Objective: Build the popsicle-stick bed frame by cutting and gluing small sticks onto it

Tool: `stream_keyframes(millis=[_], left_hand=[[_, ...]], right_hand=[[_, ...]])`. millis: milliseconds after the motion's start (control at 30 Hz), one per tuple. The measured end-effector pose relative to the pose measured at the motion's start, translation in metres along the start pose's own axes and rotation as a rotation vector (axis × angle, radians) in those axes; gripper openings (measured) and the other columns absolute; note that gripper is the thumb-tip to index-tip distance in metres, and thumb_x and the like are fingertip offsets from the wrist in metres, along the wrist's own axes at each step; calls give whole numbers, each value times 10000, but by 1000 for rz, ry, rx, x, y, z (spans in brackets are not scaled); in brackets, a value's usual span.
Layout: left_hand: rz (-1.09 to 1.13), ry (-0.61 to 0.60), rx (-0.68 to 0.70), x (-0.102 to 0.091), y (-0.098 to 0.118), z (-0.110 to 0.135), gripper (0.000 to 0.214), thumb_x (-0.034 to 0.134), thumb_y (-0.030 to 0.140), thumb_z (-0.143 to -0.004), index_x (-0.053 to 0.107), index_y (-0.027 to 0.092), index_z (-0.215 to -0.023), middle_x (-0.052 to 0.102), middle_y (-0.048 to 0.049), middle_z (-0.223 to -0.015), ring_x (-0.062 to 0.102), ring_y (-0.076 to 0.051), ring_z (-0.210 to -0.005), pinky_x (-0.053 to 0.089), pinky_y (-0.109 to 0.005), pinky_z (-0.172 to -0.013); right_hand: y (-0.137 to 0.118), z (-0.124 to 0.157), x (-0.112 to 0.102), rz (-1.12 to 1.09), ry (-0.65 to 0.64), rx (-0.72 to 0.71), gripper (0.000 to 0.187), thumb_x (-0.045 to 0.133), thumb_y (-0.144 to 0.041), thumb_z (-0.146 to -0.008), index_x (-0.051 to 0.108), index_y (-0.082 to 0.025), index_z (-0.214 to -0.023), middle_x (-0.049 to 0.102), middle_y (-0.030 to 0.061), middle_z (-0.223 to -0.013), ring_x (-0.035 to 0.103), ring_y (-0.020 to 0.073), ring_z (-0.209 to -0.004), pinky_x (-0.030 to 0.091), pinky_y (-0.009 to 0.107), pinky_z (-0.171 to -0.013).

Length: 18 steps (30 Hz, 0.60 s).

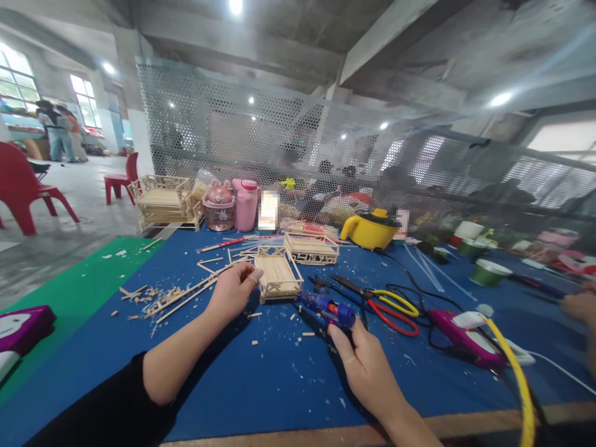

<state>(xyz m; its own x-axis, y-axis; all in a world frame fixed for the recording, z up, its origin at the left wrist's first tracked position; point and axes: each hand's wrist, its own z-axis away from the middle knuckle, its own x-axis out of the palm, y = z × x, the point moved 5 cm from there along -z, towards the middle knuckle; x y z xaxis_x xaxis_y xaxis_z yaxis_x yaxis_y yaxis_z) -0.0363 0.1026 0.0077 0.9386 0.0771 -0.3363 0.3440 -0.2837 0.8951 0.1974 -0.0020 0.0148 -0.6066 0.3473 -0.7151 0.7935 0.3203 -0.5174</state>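
A small bed-like model made of wooden sticks sits at mid-table, with a slatted top and low rails. My left hand is closed at its left edge, thumb and fingers pinching there. In my right hand is a blue hot glue gun, its nozzle at the model's front right corner. A small red light glows on the gun. Right behind the model stands a similar stick model. Loose wooden sticks and cut bits lie left of my left hand.
Scissors with red and yellow handles lie right of the glue gun, near black cables. Further right is a purple power strip with a yellow cable. A yellow pot, pink bottle and larger stick model stand behind. Another person's hand shows at right.
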Motion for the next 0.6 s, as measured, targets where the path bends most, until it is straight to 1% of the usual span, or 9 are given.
stream_keyframes(millis=[100,267,433,600], left_hand=[[-4,-2,1,-1,0,0,300,492,454,-808,558,177,-711,571,11,-596,482,-123,-497,371,-248,-521],[-1,-9,5,-1,3,1,318,494,468,-807,572,174,-713,580,7,-601,484,-123,-499,367,-248,-516],[7,-10,11,-1,4,1,314,503,462,-802,594,172,-723,615,-3,-631,493,-122,-510,376,-249,-526],[0,-5,6,-1,4,1,313,501,451,-808,588,171,-700,614,-6,-610,491,-122,-499,375,-251,-525]], right_hand=[[-2,-1,-1,-11,15,-6,353,380,-385,-916,552,-177,-1143,679,106,-1061,636,227,-993,495,326,-840],[-5,-2,0,-22,-9,-1,346,390,-380,-913,569,-183,-1133,682,100,-1060,643,234,-958,501,340,-826],[-4,-3,1,-25,-15,3,355,392,-378,-917,548,-180,-1167,671,110,-1091,631,241,-985,493,360,-844],[-2,5,-3,3,-45,-3,376,377,-390,-921,534,-185,-1193,658,116,-1130,623,241,-1016,488,370,-867]])
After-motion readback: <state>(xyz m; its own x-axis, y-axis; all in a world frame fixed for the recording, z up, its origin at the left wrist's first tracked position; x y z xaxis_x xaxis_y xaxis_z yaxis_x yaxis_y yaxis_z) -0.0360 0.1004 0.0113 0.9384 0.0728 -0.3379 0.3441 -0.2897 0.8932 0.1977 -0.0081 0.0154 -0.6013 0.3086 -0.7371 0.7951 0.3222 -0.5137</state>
